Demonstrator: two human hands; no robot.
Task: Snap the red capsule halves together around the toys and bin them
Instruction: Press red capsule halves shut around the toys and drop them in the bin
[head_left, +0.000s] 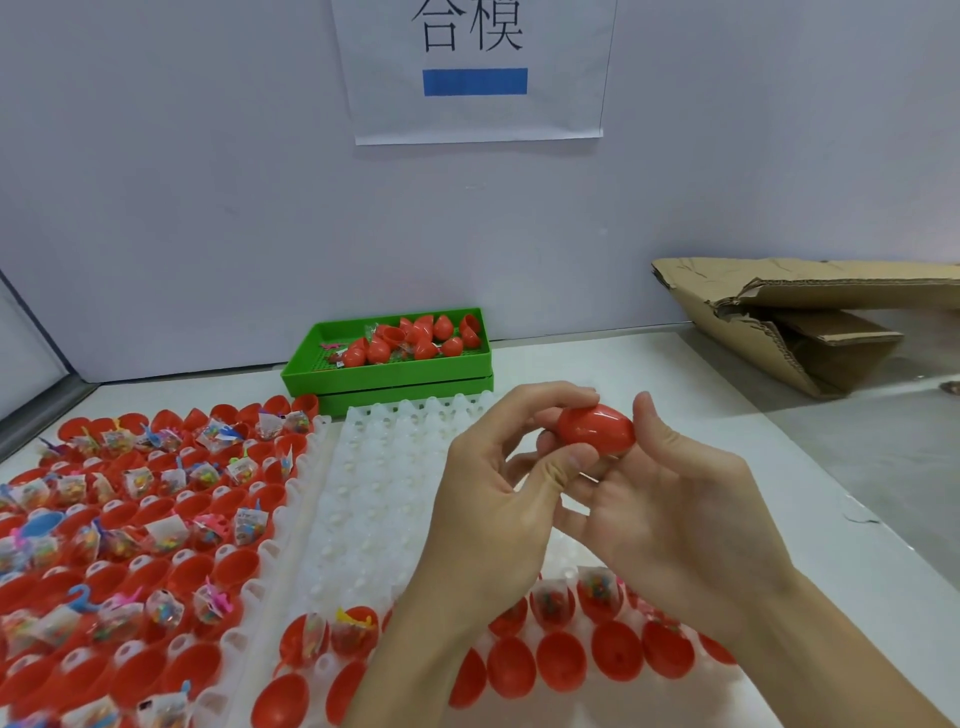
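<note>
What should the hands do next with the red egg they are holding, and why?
Probably squeeze once more, then carry it to the green bin. The red capsule already looks closed, pinched between the left hand and the right hand, and other red capsules lie in that bin by the wall. Whether it has fully snapped cannot be seen.

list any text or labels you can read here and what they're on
"合模": large black characters, tops cut off by the frame edge, on the white paper sign taped to the wall, above a plain blue bar.
Toy packets in the red halves: print too small and blurred to read.
</note>
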